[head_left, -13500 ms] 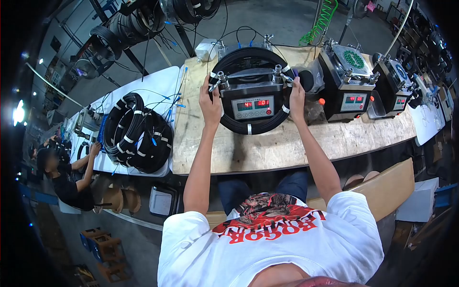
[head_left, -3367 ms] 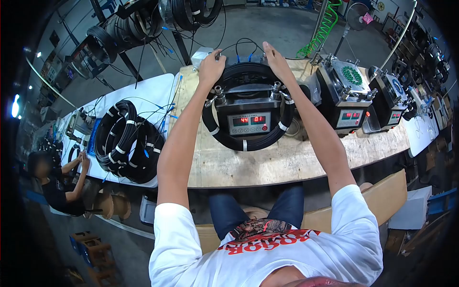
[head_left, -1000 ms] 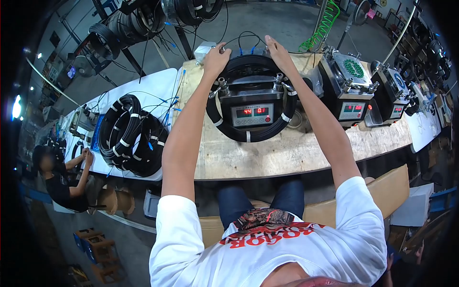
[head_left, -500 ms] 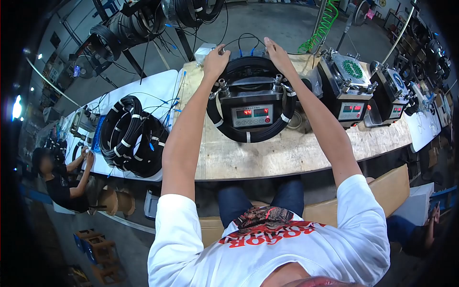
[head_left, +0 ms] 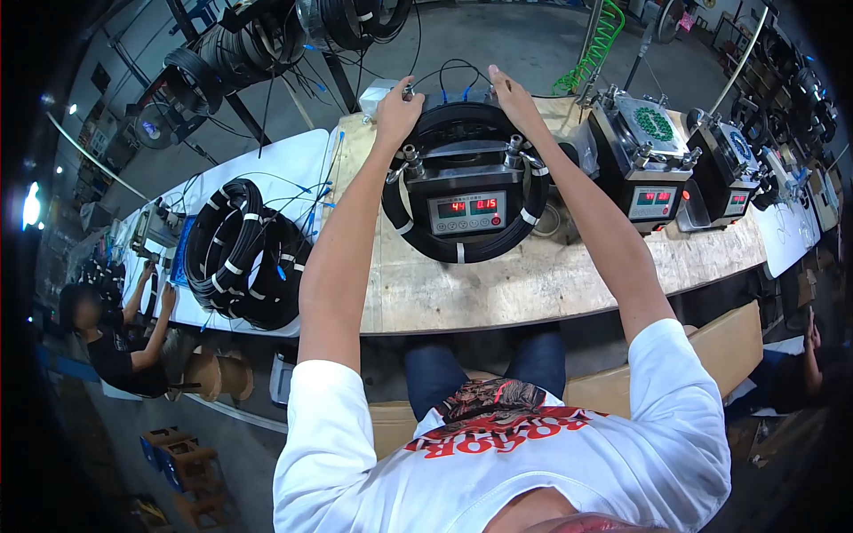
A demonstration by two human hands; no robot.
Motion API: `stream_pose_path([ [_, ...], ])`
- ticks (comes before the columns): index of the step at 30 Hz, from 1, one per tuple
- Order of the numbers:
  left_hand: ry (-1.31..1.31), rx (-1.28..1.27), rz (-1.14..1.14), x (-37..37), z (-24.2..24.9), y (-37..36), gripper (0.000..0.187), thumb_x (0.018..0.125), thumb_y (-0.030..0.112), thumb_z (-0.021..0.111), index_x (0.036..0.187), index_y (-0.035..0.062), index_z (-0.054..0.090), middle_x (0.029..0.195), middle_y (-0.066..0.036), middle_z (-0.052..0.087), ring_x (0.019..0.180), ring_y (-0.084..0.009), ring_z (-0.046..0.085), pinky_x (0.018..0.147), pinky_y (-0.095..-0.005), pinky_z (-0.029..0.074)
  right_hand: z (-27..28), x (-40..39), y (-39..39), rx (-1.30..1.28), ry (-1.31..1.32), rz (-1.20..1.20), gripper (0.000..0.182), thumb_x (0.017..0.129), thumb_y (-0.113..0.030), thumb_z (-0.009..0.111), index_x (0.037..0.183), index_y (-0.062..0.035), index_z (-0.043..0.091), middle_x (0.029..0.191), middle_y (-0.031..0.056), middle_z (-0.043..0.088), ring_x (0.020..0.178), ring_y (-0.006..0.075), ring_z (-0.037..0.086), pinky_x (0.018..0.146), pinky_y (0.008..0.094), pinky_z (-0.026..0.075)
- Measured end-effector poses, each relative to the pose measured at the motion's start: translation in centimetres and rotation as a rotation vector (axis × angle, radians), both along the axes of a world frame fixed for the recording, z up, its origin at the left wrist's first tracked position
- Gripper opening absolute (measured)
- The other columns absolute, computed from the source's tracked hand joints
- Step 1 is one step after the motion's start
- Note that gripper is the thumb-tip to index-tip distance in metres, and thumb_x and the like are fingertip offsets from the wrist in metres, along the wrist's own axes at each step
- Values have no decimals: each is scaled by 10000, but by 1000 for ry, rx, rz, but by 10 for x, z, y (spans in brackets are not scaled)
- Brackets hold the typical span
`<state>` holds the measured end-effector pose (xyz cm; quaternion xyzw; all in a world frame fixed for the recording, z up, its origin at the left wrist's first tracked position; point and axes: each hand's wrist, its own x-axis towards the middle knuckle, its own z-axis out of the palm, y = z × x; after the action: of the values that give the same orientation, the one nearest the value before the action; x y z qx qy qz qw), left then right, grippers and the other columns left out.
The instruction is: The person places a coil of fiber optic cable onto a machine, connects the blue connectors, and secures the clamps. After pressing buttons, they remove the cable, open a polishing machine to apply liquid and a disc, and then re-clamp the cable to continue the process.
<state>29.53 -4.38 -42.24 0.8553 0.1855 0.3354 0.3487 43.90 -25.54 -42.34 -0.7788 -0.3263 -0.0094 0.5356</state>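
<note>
Both hands have gone from the sides of the black cable coil up to the far corners of the middle machine! And the coil loops right round that machine, near edge below the display, white bands showing, on the wooden bench. Left hand is at the far left corner, fingers bent at a metal fitting, beside the white box; is it clamped tight? Can't tell. Right hand, far right corner, fingers reaching away, its hold hidden from us. The display glows red: 44 and 0.15! Over to the right, a second machine bears a green ring, a third machine beyond. Left, more coils pile up on the white table, a co-worker beside it.
</note>
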Motion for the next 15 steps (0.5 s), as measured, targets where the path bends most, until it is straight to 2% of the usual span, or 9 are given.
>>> stream_pose_path([
  [6,82,14,84,0,5,-4,550,862,333,624,1356,92,647,1020,-166,747,1001,-337,707,930,-406,511,5,-4,-3,-27,28,11,832,1017,-702,348,1475,-27,514,1309,240,643,1246,340,591,1100,375,390],
  [8,108,20,99,-1,6,-5,544,864,351,618,1350,112,659,1036,-162,752,1049,-360,701,961,-432,520,7,-4,-4,-34,47,43,810,1019,-688,337,1476,-45,517,1421,222,578,1350,380,512,1147,404,364],
  [9,112,16,97,0,7,-5,544,861,350,619,1349,114,660,1037,-163,750,1047,-357,701,960,-432,519,8,-4,-4,-36,57,59,799,1020,-682,332,1477,-54,519,1477,213,546,1402,400,472,1170,418,350],
  [15,36,9,27,4,-4,4,559,844,312,638,1365,111,645,990,-165,735,968,-326,700,919,-405,514,6,-1,-3,-1,76,78,790,1024,-671,353,1477,-44,517,1479,212,546,1405,384,478,1170,403,349],
])
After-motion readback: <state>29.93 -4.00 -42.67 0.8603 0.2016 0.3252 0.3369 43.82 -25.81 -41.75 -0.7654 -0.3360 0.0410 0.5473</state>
